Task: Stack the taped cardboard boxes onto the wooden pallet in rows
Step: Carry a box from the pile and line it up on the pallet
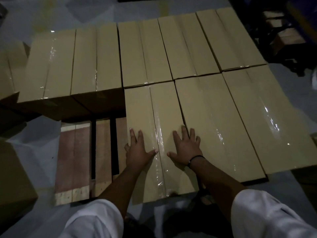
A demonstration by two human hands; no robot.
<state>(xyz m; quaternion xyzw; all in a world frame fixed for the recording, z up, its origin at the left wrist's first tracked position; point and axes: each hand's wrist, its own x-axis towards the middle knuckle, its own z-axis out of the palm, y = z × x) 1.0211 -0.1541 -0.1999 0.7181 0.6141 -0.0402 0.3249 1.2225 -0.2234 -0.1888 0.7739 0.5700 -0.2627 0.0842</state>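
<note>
Long brown taped cardboard boxes lie side by side on a wooden pallet. The far row holds several boxes. The near row has three, and the leftmost one lies under both my hands. My left hand presses flat on its left half, with the outer fingers over the left edge. My right hand lies flat with spread fingers on its right half, reaching the seam with the neighbouring box. The near left pallet boards are bare.
More cardboard boxes stand on the floor at the left and far left. Dark clutter fills the back right corner. Pale floor surrounds the pallet. My feet are just below the near box end.
</note>
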